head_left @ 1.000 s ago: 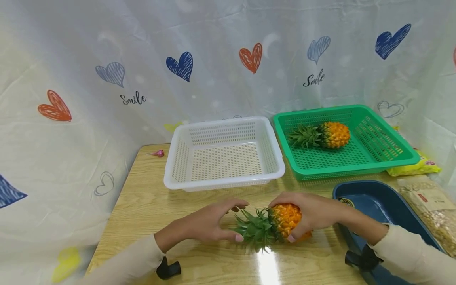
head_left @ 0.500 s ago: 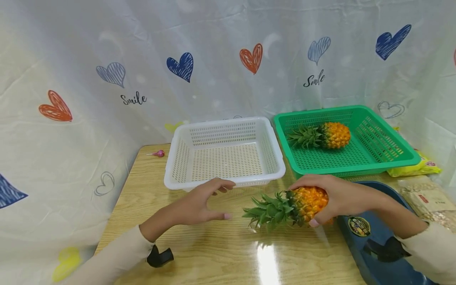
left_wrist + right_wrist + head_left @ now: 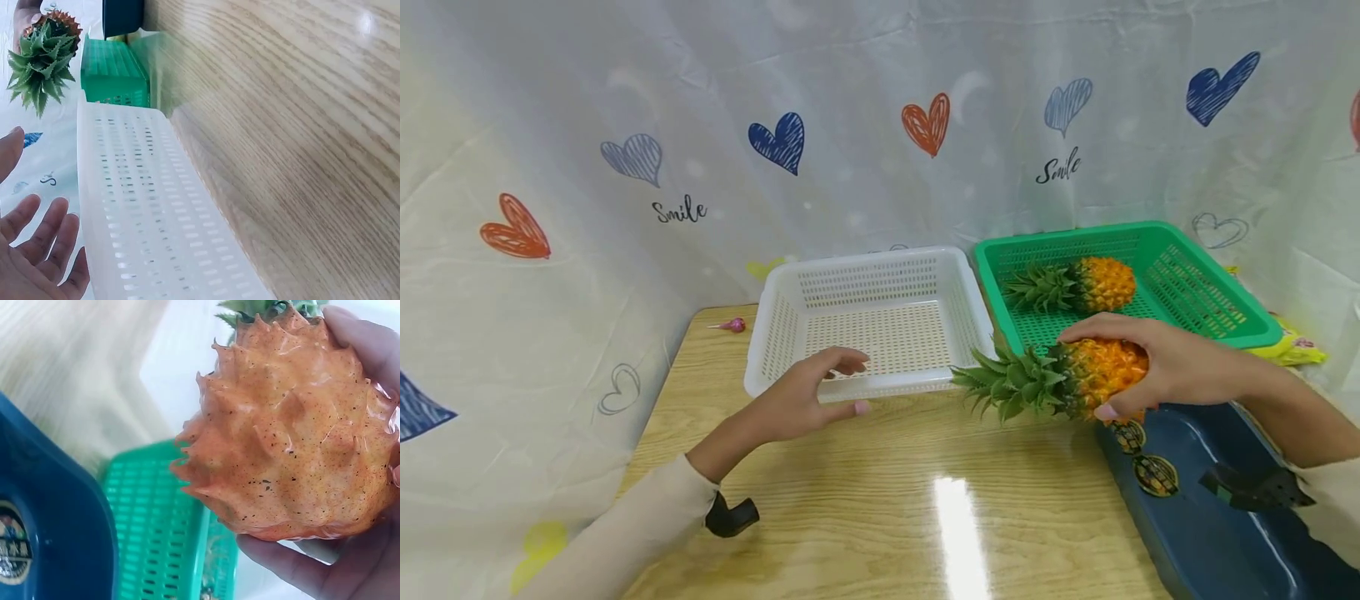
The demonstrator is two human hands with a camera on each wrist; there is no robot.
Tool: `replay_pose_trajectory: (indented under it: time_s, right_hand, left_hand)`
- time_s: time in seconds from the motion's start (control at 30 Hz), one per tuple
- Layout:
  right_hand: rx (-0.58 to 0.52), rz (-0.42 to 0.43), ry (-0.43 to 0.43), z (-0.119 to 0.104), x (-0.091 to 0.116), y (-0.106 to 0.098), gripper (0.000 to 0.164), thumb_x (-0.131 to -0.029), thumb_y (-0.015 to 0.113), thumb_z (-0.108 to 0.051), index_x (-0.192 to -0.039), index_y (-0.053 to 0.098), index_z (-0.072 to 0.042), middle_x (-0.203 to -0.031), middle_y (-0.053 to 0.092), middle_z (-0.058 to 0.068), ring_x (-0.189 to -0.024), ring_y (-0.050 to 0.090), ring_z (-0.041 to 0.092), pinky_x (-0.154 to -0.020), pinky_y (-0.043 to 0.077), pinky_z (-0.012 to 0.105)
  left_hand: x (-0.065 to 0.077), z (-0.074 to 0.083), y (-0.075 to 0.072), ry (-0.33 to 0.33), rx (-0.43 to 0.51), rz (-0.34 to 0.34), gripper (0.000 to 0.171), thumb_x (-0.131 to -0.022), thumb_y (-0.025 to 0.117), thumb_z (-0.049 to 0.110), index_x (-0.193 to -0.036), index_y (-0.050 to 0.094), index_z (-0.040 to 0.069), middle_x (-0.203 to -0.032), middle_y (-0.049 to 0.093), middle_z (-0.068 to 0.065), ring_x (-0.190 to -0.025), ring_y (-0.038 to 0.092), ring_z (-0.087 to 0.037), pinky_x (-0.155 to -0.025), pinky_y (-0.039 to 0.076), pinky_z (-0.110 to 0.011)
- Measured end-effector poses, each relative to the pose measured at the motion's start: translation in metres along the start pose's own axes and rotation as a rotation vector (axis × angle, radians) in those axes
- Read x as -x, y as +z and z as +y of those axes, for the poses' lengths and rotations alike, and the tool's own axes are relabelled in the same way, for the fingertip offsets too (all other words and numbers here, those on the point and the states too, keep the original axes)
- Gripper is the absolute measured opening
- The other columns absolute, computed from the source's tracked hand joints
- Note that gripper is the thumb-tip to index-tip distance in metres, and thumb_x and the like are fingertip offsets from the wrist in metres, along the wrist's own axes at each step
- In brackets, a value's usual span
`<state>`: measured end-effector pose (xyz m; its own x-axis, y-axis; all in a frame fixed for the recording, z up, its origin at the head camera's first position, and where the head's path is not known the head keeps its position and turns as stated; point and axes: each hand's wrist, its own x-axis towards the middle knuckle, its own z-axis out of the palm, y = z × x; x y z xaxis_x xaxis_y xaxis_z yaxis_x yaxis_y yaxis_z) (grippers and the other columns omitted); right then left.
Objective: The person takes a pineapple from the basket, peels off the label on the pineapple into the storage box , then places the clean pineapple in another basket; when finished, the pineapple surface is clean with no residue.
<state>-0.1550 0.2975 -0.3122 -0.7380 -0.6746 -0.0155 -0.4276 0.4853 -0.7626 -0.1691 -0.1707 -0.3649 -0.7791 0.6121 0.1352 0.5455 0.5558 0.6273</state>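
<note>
My right hand (image 3: pixel 1172 362) grips a pineapple (image 3: pixel 1101 375) by its orange body, fingers over the top and thumb in front. Its green leaves point left, and it overlaps the near rim of the green basket (image 3: pixel 1150 342). In the right wrist view the orange body of the pineapple (image 3: pixel 300 431) fills much of the picture. My left hand (image 3: pixel 797 396) is held with fingers spread from the thumb and nothing between them, close by the front rim of the white basket (image 3: pixel 880 387). A second pineapple (image 3: pixel 1105 284) lies on its side in the green basket.
A dark blue tray (image 3: pixel 1210 517) with round stickers stands at the right front. A pink lollipop (image 3: pixel 736 325) lies at the table's back left. Behind the green basket's right end is a yellow packet (image 3: pixel 1296 348). A curtain with hearts (image 3: pixel 850 167) hangs behind.
My right hand has lifted the pineapple off the table and carried it right and away, up to the green basket. The left hand has drawn back from the leaves, leftward and up.
</note>
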Motion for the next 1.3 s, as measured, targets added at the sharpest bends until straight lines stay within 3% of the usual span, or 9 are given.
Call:
replay_pose_trajectory:
  time_s: [0.13, 0.23, 0.37, 0.6, 0.87, 0.93, 1.03, 1.17, 1.3]
  right_hand:
    - [0.033, 0.008, 0.022, 0.003, 0.003, -0.007, 0.075, -0.084, 0.082, -0.011, -0.148, 0.045, -0.020, -0.131, 0.050, -0.007, -0.067, 0.061, 0.013, -0.060, 0.052, 0.031]
    - [0.143, 0.043, 0.025, 0.005, 0.005, -0.010, 0.077, -0.081, 0.085, -0.016, -0.148, 0.047, -0.025, -0.140, 0.048, -0.010, -0.094, 0.060, 0.002, -0.072, 0.052, 0.029]
    - [0.247, 0.086, 0.043, 0.005, 0.007, -0.014, 0.081, -0.076, 0.089, -0.021, -0.145, 0.049, -0.033, -0.146, 0.046, -0.016, -0.123, 0.043, -0.007, -0.084, 0.050, 0.028]
    - [0.157, 0.042, 0.030, 0.006, 0.009, -0.022, 0.079, -0.081, 0.085, -0.014, -0.149, 0.046, -0.024, -0.139, 0.046, -0.014, -0.070, 0.060, 0.009, -0.063, 0.048, 0.029]
    - [0.150, 0.041, 0.073, 0.006, 0.008, -0.030, 0.080, -0.082, 0.084, -0.016, -0.150, 0.044, -0.026, -0.140, 0.049, 0.011, -0.055, 0.062, 0.010, -0.059, 0.051, 0.030]
    - [0.206, 0.066, 0.072, 0.008, 0.008, -0.032, 0.081, -0.079, 0.086, -0.017, -0.149, 0.045, -0.027, -0.140, 0.051, 0.003, -0.072, 0.063, 0.003, -0.063, 0.050, 0.028]
    - [0.222, 0.072, 0.070, 0.010, 0.008, -0.036, 0.082, -0.079, 0.086, -0.015, -0.149, 0.045, -0.026, -0.107, 0.065, -0.002, -0.071, 0.057, 0.003, -0.059, 0.047, 0.029]
    - [0.229, 0.077, 0.089, 0.012, 0.009, -0.041, 0.083, -0.078, 0.087, -0.016, -0.149, 0.046, -0.028, -0.117, 0.063, 0.004, -0.080, 0.057, 0.000, -0.062, 0.048, 0.029]
    - [0.295, 0.114, 0.108, 0.017, 0.008, -0.045, 0.085, -0.073, 0.090, -0.018, -0.146, 0.049, -0.033, -0.148, 0.046, -0.001, -0.119, 0.047, -0.001, -0.081, 0.052, 0.034]
  left_hand:
    - [-0.003, -0.006, -0.002, -0.031, 0.022, -0.009, 0.062, -0.091, 0.075, 0.039, -0.142, 0.051, 0.013, -0.131, 0.063, -0.004, -0.123, 0.058, -0.026, -0.102, 0.047, -0.051]
    - [-0.005, -0.011, -0.003, -0.056, 0.033, -0.017, 0.062, -0.092, 0.074, 0.039, -0.142, 0.051, 0.011, -0.131, 0.062, -0.004, -0.123, 0.058, -0.030, -0.101, 0.048, -0.052]
    - [-0.006, -0.014, -0.004, -0.076, 0.037, -0.023, 0.063, -0.092, 0.074, 0.039, -0.142, 0.051, 0.010, -0.129, 0.062, -0.004, -0.122, 0.059, -0.031, -0.100, 0.048, -0.052]
    - [-0.007, -0.020, -0.003, -0.096, 0.019, -0.050, 0.061, -0.092, 0.073, 0.041, -0.142, 0.051, 0.014, -0.128, 0.063, -0.005, -0.119, 0.060, -0.027, -0.099, 0.050, -0.047]
    - [-0.009, -0.022, -0.003, -0.117, -0.009, -0.082, 0.057, -0.093, 0.071, 0.042, -0.140, 0.052, 0.016, -0.124, 0.066, -0.005, -0.114, 0.062, -0.021, -0.098, 0.050, -0.045]
    - [-0.009, -0.023, -0.003, -0.124, -0.019, -0.089, 0.055, -0.094, 0.071, 0.041, -0.140, 0.053, 0.017, -0.122, 0.066, -0.002, -0.113, 0.063, -0.021, -0.098, 0.050, -0.045]
    - [-0.009, -0.023, -0.003, -0.129, -0.028, -0.098, 0.051, -0.095, 0.071, 0.037, -0.138, 0.053, 0.017, -0.122, 0.066, -0.001, -0.114, 0.063, -0.021, -0.098, 0.051, -0.044]
    - [-0.010, -0.024, -0.003, -0.125, -0.034, -0.102, 0.046, -0.095, 0.071, 0.033, -0.135, 0.055, 0.016, -0.121, 0.066, -0.002, -0.114, 0.063, -0.023, -0.098, 0.051, -0.044]
    - [-0.010, -0.026, -0.003, -0.113, -0.033, -0.109, 0.040, -0.096, 0.070, 0.032, -0.130, 0.059, 0.015, -0.122, 0.066, -0.002, -0.112, 0.064, -0.023, -0.097, 0.051, -0.044]
